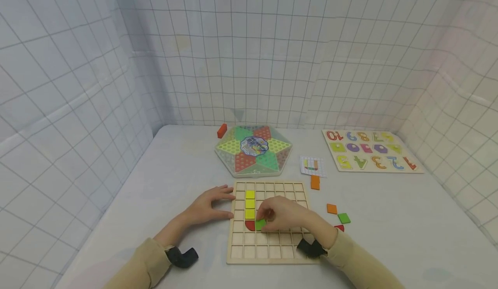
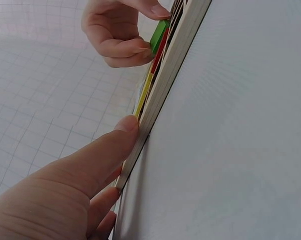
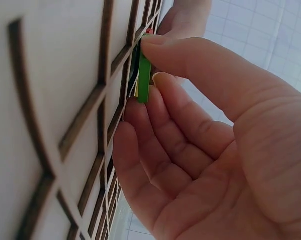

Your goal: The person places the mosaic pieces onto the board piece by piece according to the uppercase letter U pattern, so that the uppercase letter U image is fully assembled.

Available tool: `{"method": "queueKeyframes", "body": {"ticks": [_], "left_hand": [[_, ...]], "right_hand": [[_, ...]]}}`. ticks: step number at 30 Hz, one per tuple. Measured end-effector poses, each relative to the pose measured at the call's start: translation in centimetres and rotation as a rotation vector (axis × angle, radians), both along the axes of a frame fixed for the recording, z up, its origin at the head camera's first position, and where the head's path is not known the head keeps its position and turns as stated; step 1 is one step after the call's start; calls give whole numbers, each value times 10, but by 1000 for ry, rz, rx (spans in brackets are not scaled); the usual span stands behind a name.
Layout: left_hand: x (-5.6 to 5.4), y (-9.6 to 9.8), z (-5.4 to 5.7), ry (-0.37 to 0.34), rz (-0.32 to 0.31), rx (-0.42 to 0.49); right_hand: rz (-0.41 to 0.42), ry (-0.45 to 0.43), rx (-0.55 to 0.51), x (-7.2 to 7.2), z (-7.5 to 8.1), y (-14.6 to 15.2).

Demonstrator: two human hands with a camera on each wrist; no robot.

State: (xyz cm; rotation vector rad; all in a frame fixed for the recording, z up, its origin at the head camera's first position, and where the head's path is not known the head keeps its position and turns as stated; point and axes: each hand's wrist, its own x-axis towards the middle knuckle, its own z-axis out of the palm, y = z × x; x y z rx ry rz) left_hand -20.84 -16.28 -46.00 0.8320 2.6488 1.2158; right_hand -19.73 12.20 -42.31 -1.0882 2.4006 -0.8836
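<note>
A wooden grid board [image 1: 272,261] lies flat in front of me. Three yellow square tiles [image 1: 250,204] fill a column on its left side, with a red rounded tile [image 1: 250,225] just below them. My right hand [image 1: 285,213] pinches a green square tile [image 3: 144,75] between thumb and fingertips. The green tile stands tilted at the cell right of the red tile, close over the grid in both wrist views. My left hand [image 1: 206,205] rests at the board's left edge, its extended thumb [image 2: 126,125] and fingers touching the side.
Right of the board lie an orange tile [image 1: 332,209], a green tile [image 1: 344,218] and a partly hidden red tile [image 1: 339,227]. Another orange piece [image 1: 315,182] touches a pattern card [image 1: 312,164]. Behind are a hexagonal game box [image 1: 241,163], a small red box [image 1: 222,131] and a number puzzle [image 1: 373,170].
</note>
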Motion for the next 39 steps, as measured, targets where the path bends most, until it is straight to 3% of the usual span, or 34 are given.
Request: {"method": "queueKeyframes", "body": {"ticks": [16,39], "left_hand": [[0,1,2,2,6,4],[0,1,0,21,-3,4]], "right_hand": [[-21,71,57,6,5,-2],[-29,-23,-7,5,7,2]]}}
